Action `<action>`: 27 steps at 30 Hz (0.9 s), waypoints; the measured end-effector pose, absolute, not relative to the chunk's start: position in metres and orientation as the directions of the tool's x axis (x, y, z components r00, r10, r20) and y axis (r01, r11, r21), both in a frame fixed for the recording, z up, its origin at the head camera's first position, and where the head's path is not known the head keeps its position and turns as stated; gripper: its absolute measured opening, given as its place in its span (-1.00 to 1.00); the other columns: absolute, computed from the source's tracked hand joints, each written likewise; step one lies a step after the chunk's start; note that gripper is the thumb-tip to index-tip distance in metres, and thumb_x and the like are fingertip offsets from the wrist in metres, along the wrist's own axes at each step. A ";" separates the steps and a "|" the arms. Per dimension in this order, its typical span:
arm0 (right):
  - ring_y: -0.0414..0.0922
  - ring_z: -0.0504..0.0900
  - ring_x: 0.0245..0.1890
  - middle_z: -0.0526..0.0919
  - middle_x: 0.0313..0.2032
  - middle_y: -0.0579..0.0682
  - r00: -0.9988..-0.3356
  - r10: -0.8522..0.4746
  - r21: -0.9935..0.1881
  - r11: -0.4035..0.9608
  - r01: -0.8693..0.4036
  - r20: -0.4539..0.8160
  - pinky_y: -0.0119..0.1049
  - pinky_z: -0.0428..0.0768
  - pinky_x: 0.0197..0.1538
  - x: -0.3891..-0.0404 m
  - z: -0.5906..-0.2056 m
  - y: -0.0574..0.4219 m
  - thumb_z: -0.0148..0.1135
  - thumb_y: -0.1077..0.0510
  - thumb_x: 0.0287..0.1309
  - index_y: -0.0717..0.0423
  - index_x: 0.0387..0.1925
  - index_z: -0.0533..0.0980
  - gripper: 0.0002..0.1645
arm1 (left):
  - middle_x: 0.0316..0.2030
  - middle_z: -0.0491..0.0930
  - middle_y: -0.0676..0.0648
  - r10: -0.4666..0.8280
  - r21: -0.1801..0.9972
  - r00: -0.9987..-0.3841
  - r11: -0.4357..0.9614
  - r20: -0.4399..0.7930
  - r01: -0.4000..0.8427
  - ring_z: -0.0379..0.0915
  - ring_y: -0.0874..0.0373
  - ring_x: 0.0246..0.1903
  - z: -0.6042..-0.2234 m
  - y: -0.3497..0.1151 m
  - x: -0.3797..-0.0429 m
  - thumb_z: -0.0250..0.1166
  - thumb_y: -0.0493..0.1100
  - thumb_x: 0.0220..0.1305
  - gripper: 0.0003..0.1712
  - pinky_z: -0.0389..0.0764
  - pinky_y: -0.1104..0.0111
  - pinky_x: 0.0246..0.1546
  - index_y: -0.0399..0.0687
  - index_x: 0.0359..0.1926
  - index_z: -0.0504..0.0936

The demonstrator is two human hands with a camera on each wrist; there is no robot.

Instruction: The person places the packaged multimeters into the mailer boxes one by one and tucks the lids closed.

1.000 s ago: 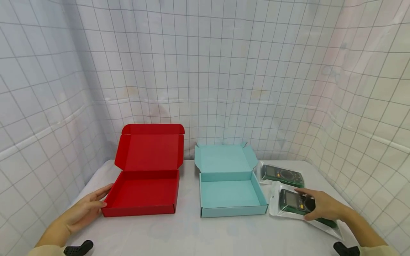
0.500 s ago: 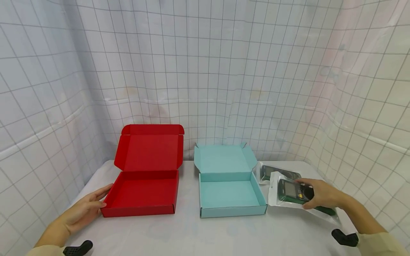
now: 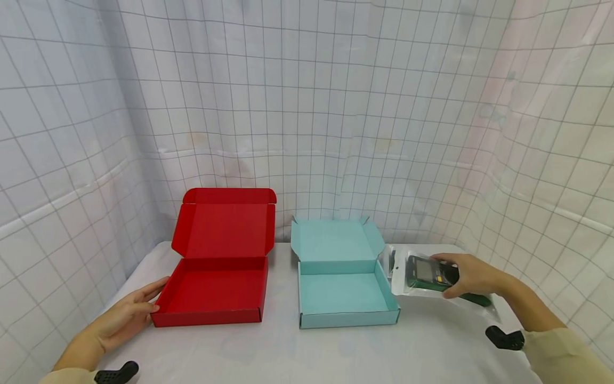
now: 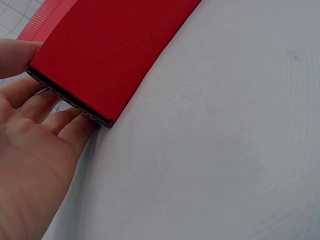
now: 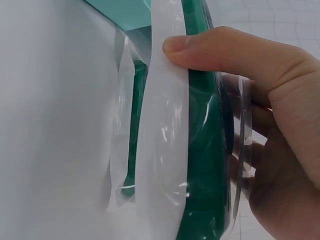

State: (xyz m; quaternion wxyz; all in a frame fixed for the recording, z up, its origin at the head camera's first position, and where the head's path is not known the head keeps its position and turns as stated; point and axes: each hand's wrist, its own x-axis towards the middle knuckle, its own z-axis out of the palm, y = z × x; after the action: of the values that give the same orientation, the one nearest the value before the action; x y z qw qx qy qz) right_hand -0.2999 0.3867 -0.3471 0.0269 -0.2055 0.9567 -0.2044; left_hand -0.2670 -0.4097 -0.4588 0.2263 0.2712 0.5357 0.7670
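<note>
Left hand: its forearm is slanting in from the lower left, the fingers lying extended along the outer side of the red box, thumb apart and touching near the front corner; steadying, seemingly, and not clamping. The red box: standing on the tabletop, its lid leaning back open. Blue box: standing mid-right, its lid likewise leaning open. Second meter: bagged, lying just right of the blue box, mostly hiding behind the first. Held meter: also bagged, hanging above the tabletop near the blue box's right wall, its screen end pointing left. Right hand: its forearm is slanting in from the lower right, back of the hand facing up, thumb pressing the near edge of the bag, fingers curling over the far edge, clamping the held meter between them. Step in hand, as judged: picking up and carrying the held meter. The next move is probably calling for a firm pinch through slippery film and enough height for clearing the blue box's wall.
</note>
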 end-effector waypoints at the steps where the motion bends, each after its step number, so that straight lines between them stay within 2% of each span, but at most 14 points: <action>1: 0.02 0.47 -0.10 0.54 0.13 0.18 -0.915 -0.403 -0.405 0.832 -0.380 0.032 -0.14 0.54 -0.19 -0.301 -0.346 0.385 0.68 -0.02 -0.19 0.21 0.42 0.39 0.11 | 0.40 0.31 0.35 0.639 0.943 -0.748 -0.327 0.177 -0.056 0.30 0.30 0.35 -0.459 -0.409 -0.267 -0.31 -0.50 0.54 -0.26 0.39 0.32 0.33 0.25 0.48 0.35; 13: 0.03 0.49 -0.07 0.54 0.17 0.22 -0.898 -0.437 -0.399 0.815 -0.421 0.054 -0.11 0.55 -0.13 -0.313 -0.345 0.361 0.69 -0.01 -0.21 0.22 0.41 0.41 0.11 | 0.39 0.32 0.36 0.647 0.945 -0.743 -0.321 0.172 -0.061 0.31 0.30 0.35 -0.457 -0.409 -0.268 -0.32 -0.50 0.54 -0.26 0.40 0.33 0.32 0.25 0.47 0.36; 20: 0.03 0.50 -0.05 0.57 0.13 0.15 -0.895 -0.444 -0.343 0.833 -0.434 0.054 -0.08 0.56 -0.11 -0.321 -0.339 0.349 0.68 -0.06 -0.19 0.19 0.40 0.43 0.10 | 0.41 0.32 0.33 0.653 0.934 -0.733 -0.351 0.191 -0.069 0.31 0.28 0.36 -0.459 -0.409 -0.269 -0.35 -0.51 0.53 -0.23 0.39 0.32 0.33 0.24 0.48 0.36; 27: 0.04 0.50 -0.06 0.58 0.12 0.15 -0.893 -0.449 -0.348 0.833 -0.430 0.029 -0.07 0.56 -0.12 -0.323 -0.334 0.332 0.67 -0.07 -0.20 0.16 0.41 0.43 0.10 | 0.40 0.34 0.32 0.653 0.929 -0.724 -0.367 0.220 -0.049 0.31 0.31 0.35 -0.459 -0.409 -0.270 -0.34 -0.54 0.50 -0.20 0.39 0.34 0.34 0.24 0.47 0.38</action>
State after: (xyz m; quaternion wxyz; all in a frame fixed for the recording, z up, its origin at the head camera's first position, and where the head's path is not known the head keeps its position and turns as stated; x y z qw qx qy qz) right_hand -0.3233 0.3324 -0.3343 0.0271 -0.2297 0.9570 -0.1752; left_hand -0.2697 -0.4085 -0.4593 0.2273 0.2935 0.5149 0.7727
